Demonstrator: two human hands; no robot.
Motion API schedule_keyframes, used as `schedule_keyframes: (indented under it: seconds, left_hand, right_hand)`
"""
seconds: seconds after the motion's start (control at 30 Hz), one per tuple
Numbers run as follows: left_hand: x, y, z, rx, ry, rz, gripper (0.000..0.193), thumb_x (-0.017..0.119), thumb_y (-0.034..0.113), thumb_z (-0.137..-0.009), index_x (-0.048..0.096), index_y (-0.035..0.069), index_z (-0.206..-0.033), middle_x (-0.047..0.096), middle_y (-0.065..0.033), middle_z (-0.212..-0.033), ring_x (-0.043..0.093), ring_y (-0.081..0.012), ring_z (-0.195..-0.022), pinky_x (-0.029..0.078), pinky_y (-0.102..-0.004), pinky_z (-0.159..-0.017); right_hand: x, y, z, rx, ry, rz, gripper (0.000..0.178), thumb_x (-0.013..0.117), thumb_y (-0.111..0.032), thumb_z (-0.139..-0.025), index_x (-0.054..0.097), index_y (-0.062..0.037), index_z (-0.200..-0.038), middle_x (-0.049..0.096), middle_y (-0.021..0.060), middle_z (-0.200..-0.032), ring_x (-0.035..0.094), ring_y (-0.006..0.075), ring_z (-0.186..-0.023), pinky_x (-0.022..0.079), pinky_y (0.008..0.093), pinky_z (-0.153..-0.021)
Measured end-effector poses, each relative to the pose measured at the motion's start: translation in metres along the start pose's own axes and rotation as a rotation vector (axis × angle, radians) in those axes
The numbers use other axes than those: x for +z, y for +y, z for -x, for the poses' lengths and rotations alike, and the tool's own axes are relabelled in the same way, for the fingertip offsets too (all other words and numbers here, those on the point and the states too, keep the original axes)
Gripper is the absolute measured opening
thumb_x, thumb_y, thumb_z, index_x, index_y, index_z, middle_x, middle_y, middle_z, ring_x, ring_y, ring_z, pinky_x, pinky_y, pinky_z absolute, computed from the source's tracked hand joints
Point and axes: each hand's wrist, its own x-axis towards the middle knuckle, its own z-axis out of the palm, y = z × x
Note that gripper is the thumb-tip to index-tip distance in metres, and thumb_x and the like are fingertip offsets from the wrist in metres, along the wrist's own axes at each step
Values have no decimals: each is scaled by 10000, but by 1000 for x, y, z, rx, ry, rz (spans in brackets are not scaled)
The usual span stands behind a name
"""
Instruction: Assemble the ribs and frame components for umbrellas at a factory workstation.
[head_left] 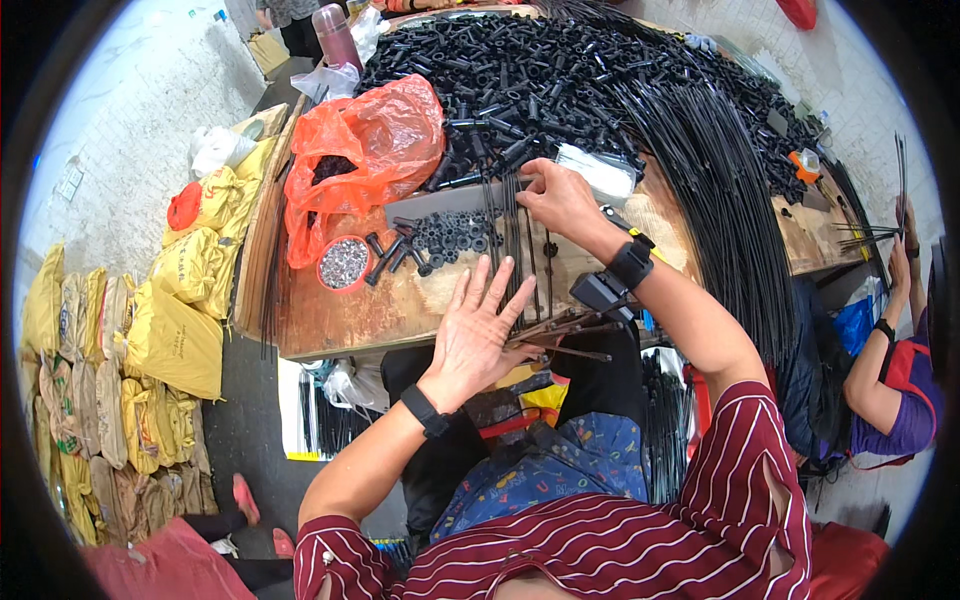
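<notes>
My left hand (485,325) is spread flat, palm down, at the table's near edge. Beside its thumb, a bunch of thin dark rods (575,330) sticks out over my lap; whether the palm presses on them is hidden. My right hand (565,203) is closed in a pinch at the upper part of several upright thin black rods (512,225); what sits between thumb and forefinger is too small to make out. Left of those rods lie many small black rings (450,235) on a grey sheet (405,210), with a few black bolt-like pieces (385,255) alongside.
A red tub (344,264) of small metal bits stands by an orange plastic bag (370,140). Black tubular parts (520,80) are heaped at the back. A thick bundle of long black rods (720,220) hangs over the right. Another person's hand (900,265) shows at far right.
</notes>
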Motion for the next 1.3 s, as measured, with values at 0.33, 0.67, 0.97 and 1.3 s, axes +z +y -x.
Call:
schedule_keyframes:
  seconds: [0.33,0.67,0.97,1.3]
  left_hand:
    - [-1,-1,0,24,-2,-58,826,746,505,-685,454,177,-1384,324,-186,-1474,264,-385,-1379,228,-477,-1124]
    - [-1,0,-15,73,-12,23,855,724,509,-719,390,152,-1421,237,-214,-1502,191,-405,-1400,190,-506,-1127]
    - [-1,-3,-18,115,24,56,748,711,460,-741,478,48,-1320,323,-251,-1444,246,-423,-1375,228,-497,-1121]
    - [0,-5,-20,128,5,30,774,694,495,-751,468,46,-1340,298,-260,-1456,245,-431,-1369,212,-480,-1132]
  right_hand:
    - [-25,6,13,8,-15,234,291,614,-260,-787,690,11,-712,638,205,-648,659,340,-661,512,417,-677]
    - [-11,9,16,240,-218,-152,249,573,-207,-797,714,-10,-853,698,120,-712,689,249,-681,535,353,-710]
    - [-37,15,51,-109,-134,87,228,622,-207,-789,703,-15,-881,685,186,-811,669,336,-782,523,395,-733]
    - [-39,12,62,-208,-243,149,289,635,-229,-810,664,-21,-1007,677,180,-894,656,339,-835,507,406,-764]
